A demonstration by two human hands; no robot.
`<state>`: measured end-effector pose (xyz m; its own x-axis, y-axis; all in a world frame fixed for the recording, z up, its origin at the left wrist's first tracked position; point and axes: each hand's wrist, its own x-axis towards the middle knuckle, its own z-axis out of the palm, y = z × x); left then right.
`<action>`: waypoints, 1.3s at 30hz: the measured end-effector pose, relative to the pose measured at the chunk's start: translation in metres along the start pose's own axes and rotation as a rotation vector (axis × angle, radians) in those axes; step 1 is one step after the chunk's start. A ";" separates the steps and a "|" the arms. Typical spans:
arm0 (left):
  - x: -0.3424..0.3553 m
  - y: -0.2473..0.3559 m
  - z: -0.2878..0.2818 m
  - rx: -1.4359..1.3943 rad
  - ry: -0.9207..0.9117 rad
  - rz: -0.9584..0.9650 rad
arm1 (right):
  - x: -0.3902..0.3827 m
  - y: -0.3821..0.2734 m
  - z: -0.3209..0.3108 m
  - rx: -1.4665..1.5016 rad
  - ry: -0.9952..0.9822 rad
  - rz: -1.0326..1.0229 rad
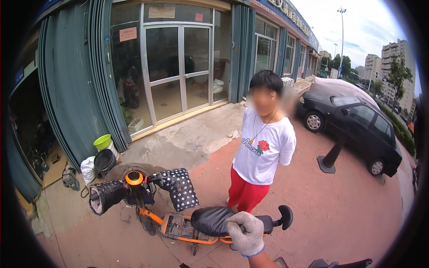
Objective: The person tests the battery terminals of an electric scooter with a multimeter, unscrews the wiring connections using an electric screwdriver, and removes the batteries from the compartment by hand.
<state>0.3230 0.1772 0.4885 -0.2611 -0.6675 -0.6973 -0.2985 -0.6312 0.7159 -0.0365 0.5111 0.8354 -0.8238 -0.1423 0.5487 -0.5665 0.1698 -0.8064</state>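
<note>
My right hand (245, 232), in a pale knitted glove, is raised at the lower middle with its fingers curled; what it holds, if anything, is hidden. Behind it in the view is the black seat (211, 219) of an orange and black electric scooter (182, 227); I cannot tell whether they touch. The scooter's handlebar has an orange round housing (134, 177), a dark padded cover on the left and a polka-dot cover (179, 187) on the right. My left hand is not in view.
A person (262, 147) in white shirt and red trousers stands beyond the scooter. At right are a dark car (357, 125) and black cone (330, 158). Buckets (103, 143) and white sacks stand by the shutters at left, near glass doors (176, 71). Another vehicle's part shows at bottom right.
</note>
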 end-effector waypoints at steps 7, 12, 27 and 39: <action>-0.035 -0.132 -0.126 -0.321 0.225 0.134 | -0.041 0.055 0.108 0.137 -0.223 0.379; -0.028 -0.118 -0.143 -0.373 0.632 0.095 | -0.100 0.092 0.191 0.069 -0.649 0.454; 0.143 -0.133 -0.296 -0.988 0.672 0.121 | -0.224 0.018 0.402 -0.391 -1.644 -0.067; 0.258 -0.129 -0.362 -1.232 0.733 0.063 | -0.256 0.060 0.464 -0.571 -1.681 0.145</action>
<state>0.6269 -0.0568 0.2287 0.3929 -0.5164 -0.7609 0.7659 -0.2741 0.5815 0.1504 0.1054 0.5447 -0.1632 -0.7813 -0.6025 -0.7362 0.5030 -0.4529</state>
